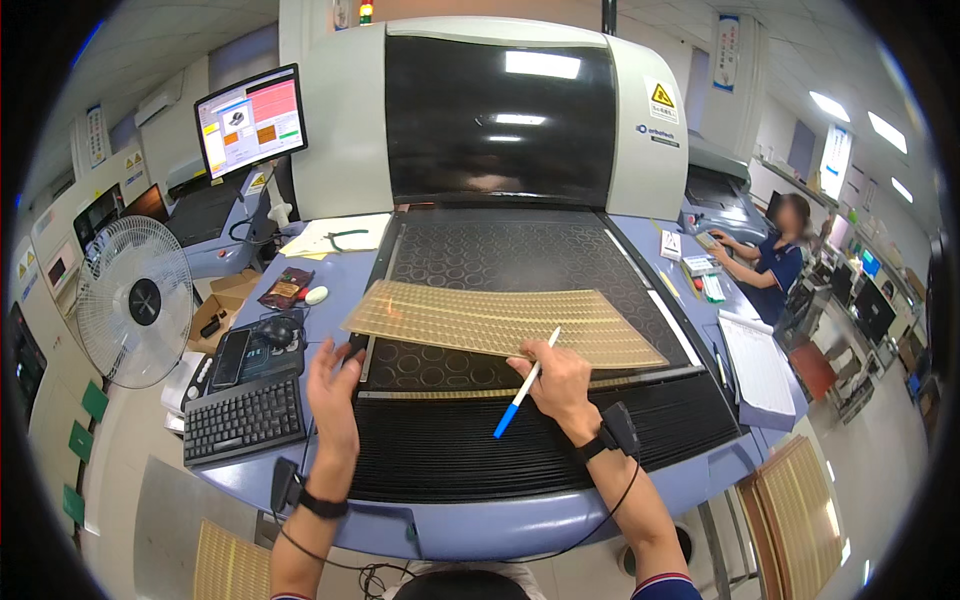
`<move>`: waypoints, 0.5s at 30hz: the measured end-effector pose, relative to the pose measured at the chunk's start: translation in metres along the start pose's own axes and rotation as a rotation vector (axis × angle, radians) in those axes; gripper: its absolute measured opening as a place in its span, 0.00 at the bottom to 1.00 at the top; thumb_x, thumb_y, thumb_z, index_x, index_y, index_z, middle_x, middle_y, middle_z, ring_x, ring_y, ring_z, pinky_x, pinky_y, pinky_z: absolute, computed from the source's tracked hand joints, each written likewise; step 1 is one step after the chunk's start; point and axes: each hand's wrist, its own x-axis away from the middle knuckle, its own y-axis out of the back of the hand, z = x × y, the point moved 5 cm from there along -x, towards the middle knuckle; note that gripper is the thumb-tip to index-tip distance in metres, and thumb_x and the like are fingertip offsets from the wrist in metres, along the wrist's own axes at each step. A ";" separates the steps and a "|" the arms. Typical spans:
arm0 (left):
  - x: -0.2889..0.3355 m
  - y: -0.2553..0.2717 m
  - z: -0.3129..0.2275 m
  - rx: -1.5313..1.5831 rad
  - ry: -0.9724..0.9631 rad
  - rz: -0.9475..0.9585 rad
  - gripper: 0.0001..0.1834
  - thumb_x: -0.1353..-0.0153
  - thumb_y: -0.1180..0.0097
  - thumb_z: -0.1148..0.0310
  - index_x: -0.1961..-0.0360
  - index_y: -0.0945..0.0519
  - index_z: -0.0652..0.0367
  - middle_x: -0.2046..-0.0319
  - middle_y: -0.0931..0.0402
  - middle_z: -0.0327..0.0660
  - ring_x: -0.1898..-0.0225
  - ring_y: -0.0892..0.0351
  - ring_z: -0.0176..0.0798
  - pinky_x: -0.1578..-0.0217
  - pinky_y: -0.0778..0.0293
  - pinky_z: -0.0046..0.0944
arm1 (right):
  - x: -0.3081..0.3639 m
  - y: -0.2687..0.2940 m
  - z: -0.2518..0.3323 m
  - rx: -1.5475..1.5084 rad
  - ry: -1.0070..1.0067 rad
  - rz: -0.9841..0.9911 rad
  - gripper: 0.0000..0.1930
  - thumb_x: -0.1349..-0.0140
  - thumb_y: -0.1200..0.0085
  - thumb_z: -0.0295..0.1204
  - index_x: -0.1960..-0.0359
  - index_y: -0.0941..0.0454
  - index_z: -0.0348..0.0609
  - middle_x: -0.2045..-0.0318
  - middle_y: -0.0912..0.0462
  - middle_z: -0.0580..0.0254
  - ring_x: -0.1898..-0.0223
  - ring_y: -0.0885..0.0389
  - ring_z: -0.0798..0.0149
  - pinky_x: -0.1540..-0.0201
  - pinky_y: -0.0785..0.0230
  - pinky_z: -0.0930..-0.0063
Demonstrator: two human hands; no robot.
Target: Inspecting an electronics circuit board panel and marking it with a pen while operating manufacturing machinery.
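Note:
A gold-coloured circuit board panel (470, 318) is raised at a slant above the black textured bed (520, 245) of a large machine. My right hand (560, 380) pinches the panel's near edge, and a white marker pen (521, 392) with a blue end is held in the same hand. By the panel's lower left corner is my left hand (335, 385), its fingers apart and nothing in it. Each wrist wears a black strap with a small device. Along the front of the bed runs a black ribbed section (530, 445), under my forearms.
On the left are a keyboard (245, 418), mouse (279, 330), monitor (250, 120) and standing fan (140, 300). Green-handled pliers (347, 236) lie on paper. A paper pad (757, 365) sits at right. More panels (795, 520) stand low at right. A co-worker (775, 255) sits beyond.

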 end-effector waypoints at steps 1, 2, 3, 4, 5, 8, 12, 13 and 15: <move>0.026 -0.010 -0.012 -0.077 -0.001 0.060 0.34 0.36 0.40 0.72 0.32 0.38 0.70 0.35 0.34 0.51 0.36 0.29 0.47 0.36 0.34 0.43 | -0.003 0.023 0.023 0.023 0.089 -0.137 0.13 0.44 0.31 0.37 0.64 0.18 0.44 0.83 0.22 0.59 0.80 0.21 0.53 0.77 0.31 0.60; 0.051 -0.010 -0.010 -0.115 -0.037 0.181 0.39 0.38 0.36 0.69 0.30 0.40 0.69 0.33 0.35 0.52 0.32 0.34 0.48 0.32 0.39 0.45 | 0.002 0.036 0.048 0.039 0.099 -0.156 0.16 0.43 0.32 0.43 0.65 0.21 0.46 0.81 0.22 0.58 0.80 0.21 0.53 0.79 0.32 0.61; 0.073 -0.006 -0.002 -0.147 -0.018 0.231 0.43 0.41 0.33 0.66 0.29 0.40 0.68 0.32 0.36 0.52 0.30 0.37 0.48 0.32 0.41 0.46 | 0.008 0.041 0.080 -0.162 0.014 -0.082 0.18 0.45 0.31 0.42 0.63 0.20 0.43 0.74 0.17 0.52 0.75 0.18 0.49 0.74 0.26 0.59; 0.093 -0.007 -0.007 -0.087 -0.102 0.296 0.42 0.43 0.31 0.67 0.31 0.38 0.68 0.36 0.32 0.50 0.33 0.34 0.46 0.34 0.39 0.45 | 0.023 0.049 0.108 -0.277 0.000 0.046 0.22 0.46 0.31 0.40 0.56 0.22 0.40 0.60 0.16 0.43 0.63 0.15 0.42 0.62 0.22 0.56; 0.116 0.014 0.001 -0.124 -0.056 0.245 0.40 0.46 0.31 0.70 0.33 0.35 0.68 0.39 0.30 0.48 0.36 0.32 0.44 0.36 0.36 0.45 | 0.038 0.064 0.132 -0.435 0.024 0.248 0.27 0.44 0.31 0.40 0.47 0.25 0.37 0.48 0.21 0.38 0.51 0.18 0.38 0.49 0.23 0.56; 0.168 0.068 -0.020 -0.065 -0.103 -0.310 0.41 0.44 0.41 0.72 0.31 0.43 0.69 0.36 0.35 0.53 0.38 0.31 0.50 0.36 0.35 0.50 | 0.081 0.097 0.144 -0.687 -0.165 0.343 0.35 0.37 0.37 0.48 0.38 0.30 0.32 0.41 0.24 0.36 0.42 0.22 0.41 0.41 0.27 0.60; 0.179 0.150 0.000 -0.198 0.017 -0.197 0.40 0.40 0.44 0.59 0.31 0.42 0.67 0.38 0.35 0.55 0.40 0.30 0.51 0.39 0.32 0.51 | 0.140 0.104 0.038 -1.106 -0.715 0.005 0.28 0.26 0.57 0.51 0.48 0.20 0.34 0.63 0.14 0.55 0.61 0.16 0.67 0.59 0.24 0.74; 0.177 0.155 0.000 -0.253 0.043 -0.194 0.40 0.39 0.45 0.58 0.31 0.42 0.67 0.38 0.35 0.55 0.40 0.30 0.51 0.40 0.32 0.51 | 0.147 0.101 0.018 -1.005 -0.705 0.031 0.25 0.26 0.55 0.47 0.50 0.19 0.36 0.66 0.15 0.59 0.66 0.19 0.71 0.63 0.26 0.77; 0.174 0.163 0.002 -0.369 0.085 -0.207 0.39 0.38 0.46 0.55 0.32 0.42 0.67 0.38 0.35 0.55 0.40 0.29 0.50 0.41 0.31 0.51 | 0.148 0.092 0.003 -0.904 -0.816 0.106 0.18 0.28 0.49 0.41 0.52 0.18 0.37 0.69 0.15 0.64 0.70 0.21 0.76 0.67 0.28 0.80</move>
